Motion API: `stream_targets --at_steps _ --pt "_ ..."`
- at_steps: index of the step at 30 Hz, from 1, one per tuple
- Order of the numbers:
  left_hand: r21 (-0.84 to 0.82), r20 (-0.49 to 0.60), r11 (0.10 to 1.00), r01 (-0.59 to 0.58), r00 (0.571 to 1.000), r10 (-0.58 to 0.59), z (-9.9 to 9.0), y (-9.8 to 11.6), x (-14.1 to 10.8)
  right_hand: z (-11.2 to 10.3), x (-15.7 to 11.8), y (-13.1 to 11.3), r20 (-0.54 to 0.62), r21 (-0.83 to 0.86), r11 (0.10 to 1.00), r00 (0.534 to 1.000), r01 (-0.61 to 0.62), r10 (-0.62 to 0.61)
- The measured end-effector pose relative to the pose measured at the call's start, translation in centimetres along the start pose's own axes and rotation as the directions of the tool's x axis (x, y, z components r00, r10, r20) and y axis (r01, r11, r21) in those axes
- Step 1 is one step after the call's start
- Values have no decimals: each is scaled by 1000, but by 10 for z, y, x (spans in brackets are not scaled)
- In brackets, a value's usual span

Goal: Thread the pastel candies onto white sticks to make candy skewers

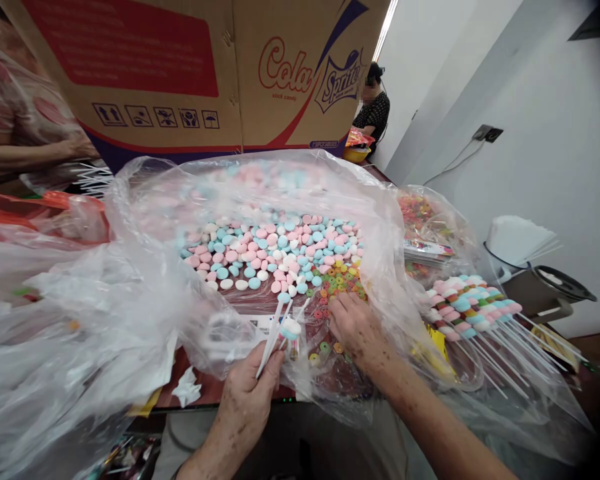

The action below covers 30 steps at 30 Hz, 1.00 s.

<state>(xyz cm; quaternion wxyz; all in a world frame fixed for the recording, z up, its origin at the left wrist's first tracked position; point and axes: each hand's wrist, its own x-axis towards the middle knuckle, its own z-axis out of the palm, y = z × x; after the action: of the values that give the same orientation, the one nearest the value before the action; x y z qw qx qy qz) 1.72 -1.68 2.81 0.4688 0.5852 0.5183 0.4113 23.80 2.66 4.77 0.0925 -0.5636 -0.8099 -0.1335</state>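
Note:
My left hand (255, 380) is closed around several white sticks (270, 340), held upright near the table's front edge. Pale blue and white candies (290, 328) sit on one of the sticks. My right hand (353, 323) reaches into small ring-shaped candies (340, 279) in yellow, green and red; its fingertips are among them, and what they hold, if anything, is hidden. Behind both hands spreads a pile of pink, blue and white round candies (260, 250) in an open clear plastic bag (380, 233). Filled candy sticks (470, 307) lie stacked at the right.
A tall cardboard box (180, 73) stands behind the bag. Plastic sheeting (80, 333) covers the left side. At right are a dark pitcher (540, 293) and white sticks in a container. One person (375, 107) is behind, another person (25, 127) at left.

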Motion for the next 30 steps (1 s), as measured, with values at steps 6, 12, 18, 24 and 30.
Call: stream_targets --at_steps 6,12,18,24,30 --pt "20 18 1000 10 1000 -10 0 -2 0 4 7 -1 -15 333 943 999 -30 37" --pt "5 35 1000 -11 999 11 0 -4 0 7 12 -6 113 255 962 985 95 -127" --pt "29 32 999 -24 999 23 0 1 1 5 11 -12 78 269 961 993 66 -90" --pt "85 72 995 -54 996 48 -1 7 2 -1 17 -5 218 931 180 880 -318 422" --pt "90 100 992 -89 992 79 0 12 5 -18 19 -10 370 910 -333 843 -246 390"
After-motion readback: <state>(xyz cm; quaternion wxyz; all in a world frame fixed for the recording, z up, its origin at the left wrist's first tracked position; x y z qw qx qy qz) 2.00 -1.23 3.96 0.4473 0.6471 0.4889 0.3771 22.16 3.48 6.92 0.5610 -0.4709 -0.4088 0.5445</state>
